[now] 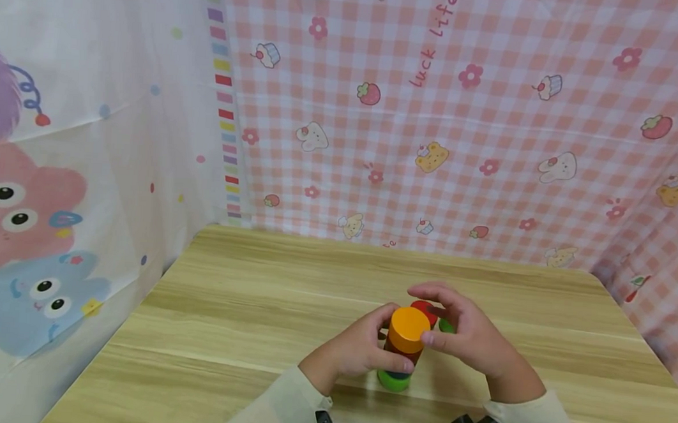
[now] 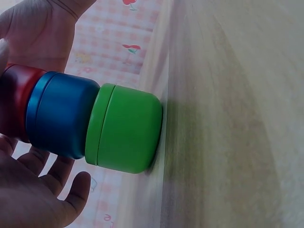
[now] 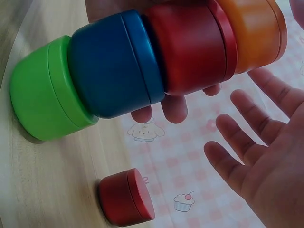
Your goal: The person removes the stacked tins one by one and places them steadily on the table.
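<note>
A tower of small round lidded canisters stands on the table: a green one (image 2: 126,128) at the bottom, then a blue one (image 3: 116,64), a red one (image 3: 192,47) and an orange one (image 1: 410,325) on top. My left hand (image 1: 360,347) wraps the tower from the left, its thumb across the near side at red and blue and its fingers behind. Around the orange canister's right side curves my right hand (image 1: 467,333), thumb tip at the edge, other fingers spread apart from it. In the right wrist view, the tower leans slightly.
Behind the tower, a second red canister (image 3: 126,197) stands on the wooden table (image 1: 240,334). A second green canister (image 1: 447,326) shows partly beneath my right hand. A pink checked curtain (image 1: 401,125) hangs along the table's back edge, and a white patterned cloth (image 1: 128,181) at the left.
</note>
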{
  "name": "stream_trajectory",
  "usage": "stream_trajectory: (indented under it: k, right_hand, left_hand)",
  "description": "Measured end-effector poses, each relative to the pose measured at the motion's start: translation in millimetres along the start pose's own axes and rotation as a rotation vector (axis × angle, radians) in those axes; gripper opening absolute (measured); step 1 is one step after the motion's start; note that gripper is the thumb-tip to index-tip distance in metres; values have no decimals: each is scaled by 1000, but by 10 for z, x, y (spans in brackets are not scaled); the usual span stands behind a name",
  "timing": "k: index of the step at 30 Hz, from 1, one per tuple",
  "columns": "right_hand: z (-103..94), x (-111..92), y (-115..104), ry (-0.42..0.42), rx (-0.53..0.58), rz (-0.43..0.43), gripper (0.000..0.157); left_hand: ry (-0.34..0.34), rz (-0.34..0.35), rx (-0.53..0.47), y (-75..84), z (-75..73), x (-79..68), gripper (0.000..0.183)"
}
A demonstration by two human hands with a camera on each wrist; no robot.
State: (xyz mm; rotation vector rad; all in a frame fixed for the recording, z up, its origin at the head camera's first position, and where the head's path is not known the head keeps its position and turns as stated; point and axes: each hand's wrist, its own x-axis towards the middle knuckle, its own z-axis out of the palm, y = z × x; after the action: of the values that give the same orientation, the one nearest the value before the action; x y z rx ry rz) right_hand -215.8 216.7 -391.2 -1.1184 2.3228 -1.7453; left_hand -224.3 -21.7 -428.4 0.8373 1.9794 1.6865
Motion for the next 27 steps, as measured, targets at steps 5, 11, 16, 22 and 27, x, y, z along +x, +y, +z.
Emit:
stream_trajectory:
  k: [5, 11, 16, 22, 27]
  right_hand:
    - [2, 6, 14, -54, 8, 4, 51]
    - [7, 8, 4, -90, -25, -6, 53]
    - [19, 7, 4, -93, -48, -10, 51]
    - [25, 3, 5, -86, -45, 14, 46]
    - [27, 8, 11, -82, -41, 8, 45]
  left_hand:
    - [2, 4, 2, -5, -1, 1, 52]
    - [3, -3, 12, -14, -11, 4, 54]
    - [1, -12, 16, -31, -14, 8, 57]
    - [-8, -31, 13, -45, -17, 10, 56]
    - [-6, -26, 18, -64, -17, 14, 57]
